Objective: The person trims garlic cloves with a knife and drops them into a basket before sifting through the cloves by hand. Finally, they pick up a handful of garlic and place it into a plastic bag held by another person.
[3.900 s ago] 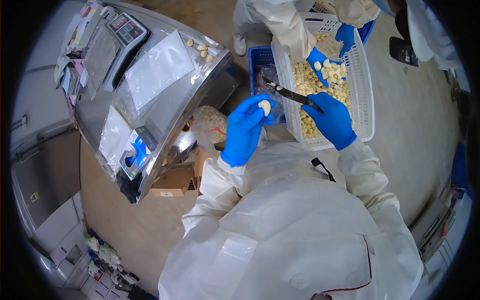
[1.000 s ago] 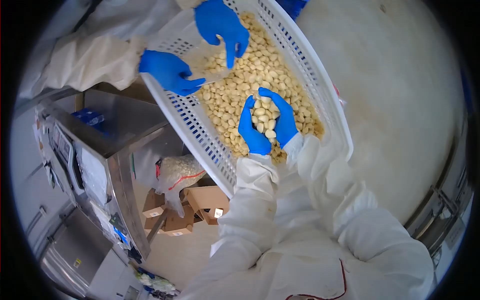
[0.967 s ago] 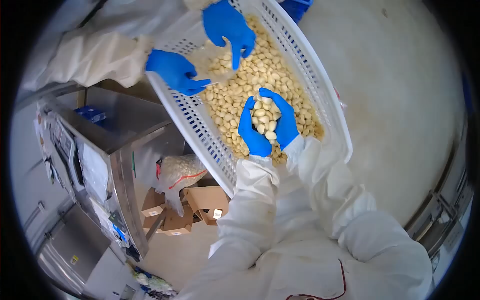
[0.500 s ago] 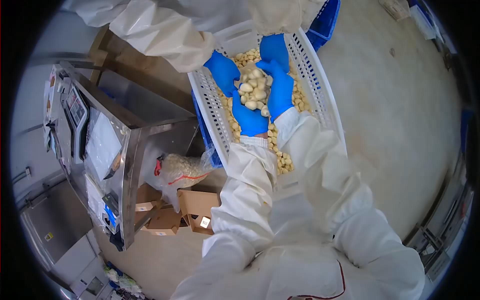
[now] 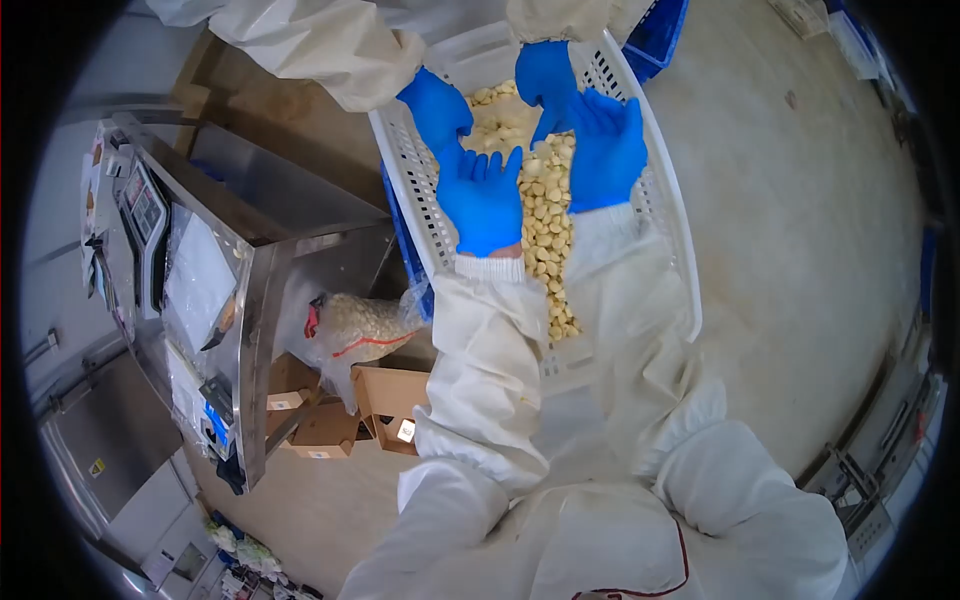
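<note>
My left hand [image 5: 482,200], in a blue glove, is palm up with its fingers apart and nothing on it, over the left side of a white perforated crate [image 5: 682,250]. My right hand [image 5: 608,150], also gloved in blue, lies open and empty over the crate's right side. Many pale, rounded pieces [image 5: 545,230] fill the crate between and beyond my hands. Another person's two blue-gloved hands, one [image 5: 436,108] by my left fingertips and one [image 5: 546,85] beside my right fingers, reach in from the far side.
A metal table [image 5: 255,330] with a scale [image 5: 148,220] stands at the left. Below it are a clear bag of pale pieces [image 5: 365,325] and open cardboard boxes [image 5: 390,395]. A blue crate [image 5: 655,40] is at the upper right.
My hands have moved apart and opened, and the cupped pile of pale pieces is no longer in them. The other person's hands have drawn slightly back and apart.
</note>
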`<act>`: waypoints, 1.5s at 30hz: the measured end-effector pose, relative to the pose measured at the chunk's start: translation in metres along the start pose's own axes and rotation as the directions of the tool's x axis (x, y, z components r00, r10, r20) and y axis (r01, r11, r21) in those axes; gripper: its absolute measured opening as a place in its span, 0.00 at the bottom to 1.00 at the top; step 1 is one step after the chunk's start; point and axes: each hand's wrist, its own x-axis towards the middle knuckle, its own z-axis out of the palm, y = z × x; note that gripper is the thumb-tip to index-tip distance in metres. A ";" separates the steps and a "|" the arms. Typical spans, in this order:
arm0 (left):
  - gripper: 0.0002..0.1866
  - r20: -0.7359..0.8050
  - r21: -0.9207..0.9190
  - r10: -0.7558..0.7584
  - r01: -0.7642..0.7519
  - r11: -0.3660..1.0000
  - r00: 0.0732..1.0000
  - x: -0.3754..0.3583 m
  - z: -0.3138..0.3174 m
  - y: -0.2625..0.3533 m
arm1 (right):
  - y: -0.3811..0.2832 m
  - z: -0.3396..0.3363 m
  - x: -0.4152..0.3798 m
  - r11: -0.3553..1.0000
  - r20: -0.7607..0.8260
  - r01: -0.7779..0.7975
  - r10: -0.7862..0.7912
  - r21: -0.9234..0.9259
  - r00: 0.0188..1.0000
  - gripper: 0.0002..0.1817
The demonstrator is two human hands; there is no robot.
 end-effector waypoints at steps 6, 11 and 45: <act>0.20 0.014 0.311 0.144 -0.141 0.940 0.990 -0.025 -0.081 -0.022 | -0.008 -0.172 0.006 0.731 -0.209 -0.424 0.373 -0.534 0.904 0.17; 0.14 -0.193 0.568 0.059 0.063 0.820 0.979 -0.005 -0.165 -0.074 | 0.014 -0.243 0.030 0.437 -0.117 -0.251 0.311 -0.864 0.943 0.18; 0.23 0.057 -0.019 -0.066 0.068 0.998 0.996 -0.009 -0.034 -0.061 | 0.013 -0.057 -0.041 0.829 0.213 -0.313 0.447 -0.464 0.869 0.15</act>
